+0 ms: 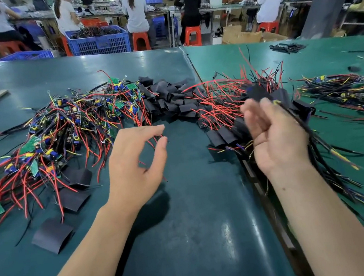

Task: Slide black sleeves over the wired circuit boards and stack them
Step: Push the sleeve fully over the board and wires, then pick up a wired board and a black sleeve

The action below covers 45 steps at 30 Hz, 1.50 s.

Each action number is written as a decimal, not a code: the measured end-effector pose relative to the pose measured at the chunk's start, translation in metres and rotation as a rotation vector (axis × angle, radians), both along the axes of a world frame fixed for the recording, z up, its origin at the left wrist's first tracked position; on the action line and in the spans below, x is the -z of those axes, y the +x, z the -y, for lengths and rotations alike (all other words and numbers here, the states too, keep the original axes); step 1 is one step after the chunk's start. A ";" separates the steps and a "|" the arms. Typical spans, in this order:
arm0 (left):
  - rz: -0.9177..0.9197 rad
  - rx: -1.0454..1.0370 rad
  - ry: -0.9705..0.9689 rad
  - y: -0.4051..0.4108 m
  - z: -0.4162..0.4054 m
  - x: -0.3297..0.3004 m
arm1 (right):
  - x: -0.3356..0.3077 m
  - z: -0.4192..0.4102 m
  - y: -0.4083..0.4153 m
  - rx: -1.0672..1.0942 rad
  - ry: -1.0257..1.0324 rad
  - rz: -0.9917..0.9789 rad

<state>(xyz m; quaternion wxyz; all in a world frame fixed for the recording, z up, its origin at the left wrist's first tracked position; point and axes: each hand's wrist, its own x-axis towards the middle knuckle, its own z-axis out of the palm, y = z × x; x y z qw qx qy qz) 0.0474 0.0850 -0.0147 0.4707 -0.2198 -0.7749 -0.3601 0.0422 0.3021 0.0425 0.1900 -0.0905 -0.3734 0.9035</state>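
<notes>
With right hand [274, 134] gripping sleeved board [288, 99] over stack [227, 117], left hand [138, 165] open, empty: next, reach bare boards [63, 131].

Nothing here can be read. The green circuit boards [30, 145] in the tangle of wires carry no marking that resolves into letters or numbers. The black sleeves [172, 99] heaped on the table are plain. The blue crate [98, 42] past the far edge of the table has a pale patch on its side, too blurred to tell whether it is writing. The cardboard boxes [241, 36] beside the red stools show no legible print either.
</notes>
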 end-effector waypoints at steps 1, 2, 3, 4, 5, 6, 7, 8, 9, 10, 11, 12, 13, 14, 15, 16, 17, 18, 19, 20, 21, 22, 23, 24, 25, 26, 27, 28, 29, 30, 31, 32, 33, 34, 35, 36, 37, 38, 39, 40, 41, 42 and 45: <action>-0.002 0.003 -0.001 -0.001 0.000 0.001 | -0.001 -0.005 -0.001 0.003 -0.077 -0.022; -0.004 0.004 0.001 -0.001 0.000 0.001 | -0.002 -0.008 -0.002 0.005 -0.130 -0.040; -0.002 0.002 0.005 -0.001 0.000 0.001 | -0.001 -0.009 -0.003 0.004 -0.159 -0.048; 0.002 -0.003 0.010 -0.001 0.001 0.001 | 0.000 -0.008 -0.004 -0.010 -0.167 -0.046; 0.009 -0.010 0.016 -0.001 0.001 0.001 | 0.001 -0.007 -0.004 -0.030 -0.159 -0.035; 0.016 -0.018 0.019 -0.001 0.002 0.001 | 0.002 -0.005 -0.003 -0.053 -0.142 -0.020; 0.025 -0.029 0.017 -0.001 0.002 0.001 | 0.002 -0.004 -0.002 -0.078 -0.130 -0.007; 0.042 -0.042 0.007 -0.001 0.003 0.002 | 0.003 -0.003 0.000 -0.109 -0.127 0.004; 0.070 -0.058 -0.010 -0.002 0.004 0.002 | 0.003 -0.002 0.002 -0.150 -0.129 0.018; 0.107 -0.080 -0.032 -0.003 0.005 0.002 | 0.003 0.000 0.004 -0.200 -0.127 0.032; 0.146 -0.108 -0.054 -0.004 0.007 0.003 | 0.003 0.003 0.007 -0.251 -0.112 0.049; 0.181 -0.138 -0.073 -0.006 0.009 0.003 | 0.003 0.006 0.009 -0.295 -0.076 0.066; 0.212 -0.170 -0.086 -0.007 0.010 0.004 | 0.003 0.009 0.010 -0.327 -0.025 0.080; 0.241 -0.200 -0.089 -0.009 0.012 0.005 | 0.003 0.012 0.011 -0.350 0.023 0.085; 0.267 -0.224 -0.085 -0.010 0.014 0.005 | 0.004 0.015 0.011 -0.366 0.049 0.082; 0.290 -0.242 -0.078 -0.010 0.015 0.005 | 0.004 0.017 0.011 -0.374 0.050 0.082; 0.309 -0.250 -0.069 -0.011 0.016 0.006 | 0.005 0.017 0.012 -0.378 0.025 0.086; 0.324 -0.251 -0.061 -0.011 0.016 0.006 | 0.006 0.016 0.011 -0.384 -0.026 0.093; 0.334 -0.245 -0.055 -0.011 0.015 0.006 | 0.006 0.014 0.011 -0.400 -0.099 0.102; 0.340 -0.237 -0.050 -0.011 0.014 0.006 | 0.007 0.013 0.011 -0.422 -0.176 0.111; 0.346 -0.227 -0.045 -0.011 0.014 0.006 | 0.008 0.011 0.011 -0.444 -0.235 0.119; 0.355 -0.218 -0.040 -0.010 0.013 0.006 | 0.011 0.010 0.011 -0.468 -0.271 0.126; 0.364 -0.210 -0.036 -0.010 0.012 0.006 | 0.012 0.011 0.011 -0.500 -0.295 0.130; 0.372 -0.207 -0.035 -0.010 0.012 0.006 | 0.014 0.013 0.013 -0.537 -0.314 0.128; 0.376 -0.206 -0.034 -0.010 0.012 0.006 | 0.016 0.016 0.015 -0.572 -0.334 0.121; 0.378 -0.207 -0.034 -0.010 0.012 0.006 | 0.017 0.018 0.017 -0.595 -0.359 0.112; 0.379 -0.207 -0.033 -0.011 0.012 0.006 | 0.017 0.021 0.019 -0.596 -0.392 0.096; 0.383 -0.205 -0.032 -0.011 0.012 0.006 | 0.017 0.023 0.021 -0.564 -0.435 0.077; 0.390 -0.203 -0.031 -0.011 0.012 0.007 | 0.016 0.023 0.022 -0.502 -0.476 0.067; 0.399 -0.204 -0.029 -0.012 0.012 0.007 | 0.016 0.024 0.022 -0.435 -0.505 0.079; 0.405 -0.207 -0.026 -0.012 0.013 0.006 | 0.017 0.024 0.021 -0.391 -0.515 0.102; 0.406 -0.207 -0.023 -0.012 0.013 0.006 | 0.017 0.024 0.019 -0.379 -0.514 0.124; 0.402 -0.206 -0.020 -0.012 0.013 0.006 | 0.018 0.025 0.019 -0.395 -0.510 0.140; 0.399 -0.205 -0.020 -0.011 0.012 0.006 | 0.019 0.027 0.019 -0.428 -0.505 0.157; 0.398 -0.205 -0.022 -0.011 0.012 0.006 | 0.020 0.028 0.018 -0.473 -0.489 0.175; 0.397 -0.206 -0.027 -0.011 0.012 0.007 | 0.022 0.029 0.018 -0.522 -0.464 0.190; 0.397 -0.206 -0.029 -0.012 0.012 0.007 | 0.023 0.030 0.018 -0.568 -0.442 0.197; 0.397 -0.207 -0.028 -0.012 0.012 0.007 | 0.023 0.031 0.018 -0.606 -0.424 0.198; 0.397 -0.210 -0.027 -0.011 0.012 0.007 | 0.024 0.031 0.018 -0.632 -0.411 0.193; 0.397 -0.212 -0.028 -0.011 0.012 0.007 | 0.023 0.031 0.018 -0.644 -0.401 0.187; 0.395 -0.215 -0.032 -0.011 0.012 0.007 | 0.023 0.029 0.018 -0.645 -0.393 0.179; 0.394 -0.219 -0.037 -0.011 0.012 0.007 | 0.022 0.028 0.018 -0.641 -0.380 0.171; 0.396 -0.241 -0.058 -0.013 0.014 0.008 | 0.019 0.026 0.018 -0.660 -0.233 0.139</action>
